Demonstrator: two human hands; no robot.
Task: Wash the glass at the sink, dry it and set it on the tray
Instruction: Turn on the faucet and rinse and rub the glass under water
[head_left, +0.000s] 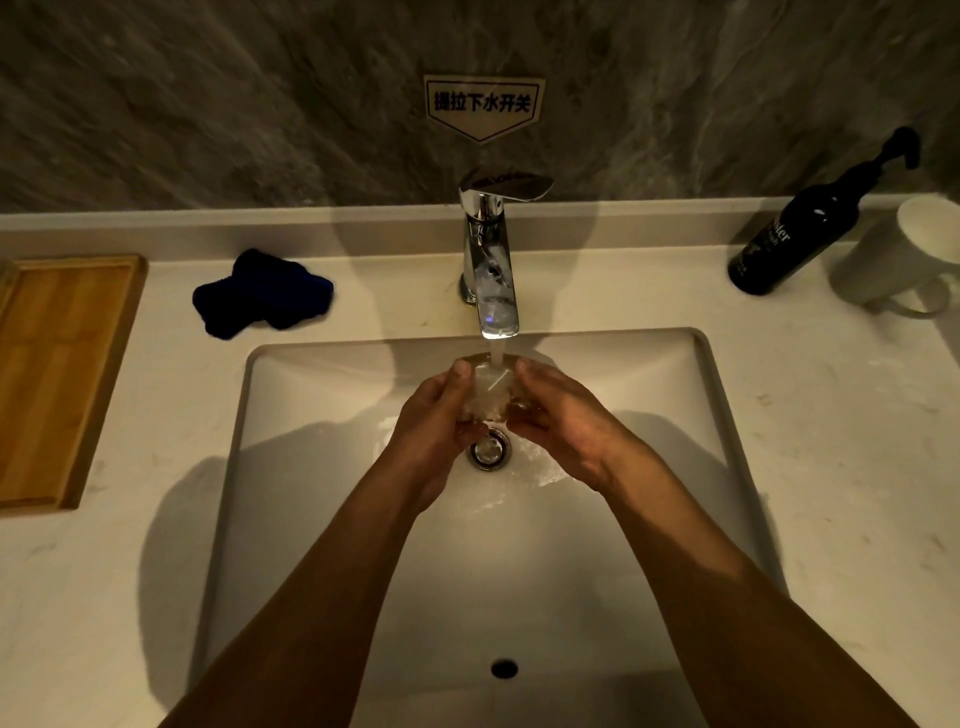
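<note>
A clear glass (488, 389) sits between both my hands under the chrome faucet (491, 260), and running water pours into it. My left hand (436, 415) wraps its left side. On the right side my right hand (556, 415) grips it. Both hands hover over the white sink (649, 405), just above the drain (488, 451). A wooden tray (57, 374) lies on the counter at the far left. A dark blue cloth (262, 293) lies crumpled between the tray and the faucet.
A black pump bottle (810, 228) and a white mug (904, 260) stand at the back right of the pale counter. A stone wall with a sign rises behind the faucet. An overflow hole (504, 669) shows in the sink's near wall.
</note>
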